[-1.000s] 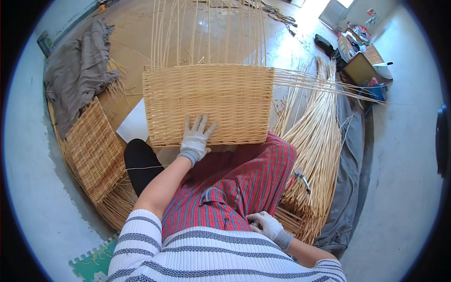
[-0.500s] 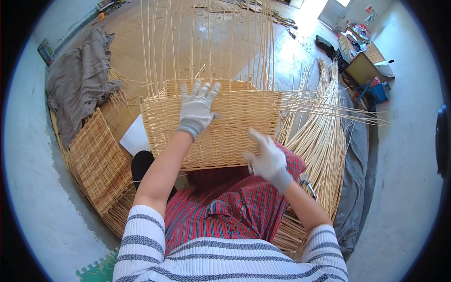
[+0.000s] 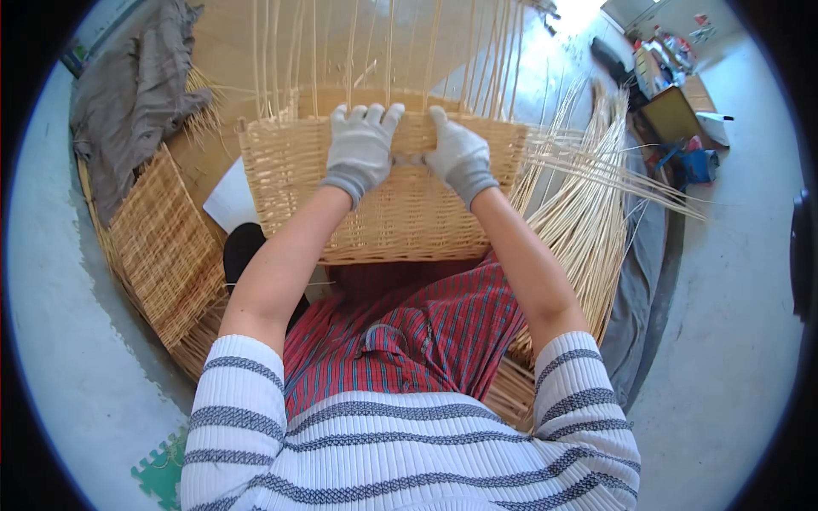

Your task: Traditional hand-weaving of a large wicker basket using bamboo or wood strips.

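The half-woven wicker basket [image 3: 383,200] rests against the person's lap, upright stakes [image 3: 375,51] rising from its rim. The left hand [image 3: 362,145] and right hand [image 3: 460,153], both gloved, curl their fingers over the top edge, gripping it. It looks light, stiff yet springy; the woven rim seems the firmest hold, the 2 hands close together.

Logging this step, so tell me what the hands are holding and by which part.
Both gloved hands, left hand and right hand, grip the wicker basket side by side at its near top rim.

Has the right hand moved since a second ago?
Yes. The right hand has come up from beside the lap to the near rim of the wicker basket, close beside the left hand.
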### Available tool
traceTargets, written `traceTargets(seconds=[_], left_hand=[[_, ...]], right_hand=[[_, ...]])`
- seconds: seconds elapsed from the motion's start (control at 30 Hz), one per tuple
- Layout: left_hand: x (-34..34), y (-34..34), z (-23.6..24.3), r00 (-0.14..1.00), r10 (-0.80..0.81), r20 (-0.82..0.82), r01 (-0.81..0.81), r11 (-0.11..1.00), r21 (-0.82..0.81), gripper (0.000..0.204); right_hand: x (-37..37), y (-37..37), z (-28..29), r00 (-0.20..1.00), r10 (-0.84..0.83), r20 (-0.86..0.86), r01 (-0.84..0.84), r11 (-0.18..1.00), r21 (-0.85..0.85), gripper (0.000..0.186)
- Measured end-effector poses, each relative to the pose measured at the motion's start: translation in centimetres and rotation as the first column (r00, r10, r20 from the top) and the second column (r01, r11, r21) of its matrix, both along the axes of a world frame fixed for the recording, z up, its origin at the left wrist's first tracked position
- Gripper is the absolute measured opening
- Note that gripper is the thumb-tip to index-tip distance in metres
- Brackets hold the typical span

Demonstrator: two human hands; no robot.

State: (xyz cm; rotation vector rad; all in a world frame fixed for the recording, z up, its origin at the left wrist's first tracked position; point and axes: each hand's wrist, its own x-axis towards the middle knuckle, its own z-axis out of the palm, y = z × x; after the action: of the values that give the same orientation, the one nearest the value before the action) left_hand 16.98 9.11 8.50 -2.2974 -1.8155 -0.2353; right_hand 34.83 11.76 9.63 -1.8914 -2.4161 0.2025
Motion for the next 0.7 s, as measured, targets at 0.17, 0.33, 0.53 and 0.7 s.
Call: traceTargets(seconds=[0.17, 0.33, 0.53, 0.7], left_hand=[[0.2, -5.3, -2.9, 0.925, -0.151, 0.349, 0.063, 0.966, 0.251, 0.067], [3.1, -16.9, -6.6, 0.323, -0.188, 0.927, 0.318, 0.945, 0.080, 0.043], [0.8, -18.3, -8.8, -0.196, 0.281, 0.939, 0.258, 0.939, -0.228, 0.022], [-0.4, -18.2, -8.9, -0.555, 0.398, 0.730, 0.381, 0.902, -0.202, 0.036]], right_hand=[[2.3, -6.3, -4.5, 0.613, -0.060, -0.787, 0.062, 0.998, -0.027, 0.052], [1.7, -14.2, -10.7, 0.118, -0.418, -0.901, 0.026, 0.908, -0.418, 0.045], [-1.5, -18.1, -7.7, 0.412, -0.109, -0.905, -0.209, 0.955, -0.210, 0.056], [-2.6, -17.5, -1.9, 0.762, 0.246, -0.599, -0.383, 0.917, -0.111, 0.074]])
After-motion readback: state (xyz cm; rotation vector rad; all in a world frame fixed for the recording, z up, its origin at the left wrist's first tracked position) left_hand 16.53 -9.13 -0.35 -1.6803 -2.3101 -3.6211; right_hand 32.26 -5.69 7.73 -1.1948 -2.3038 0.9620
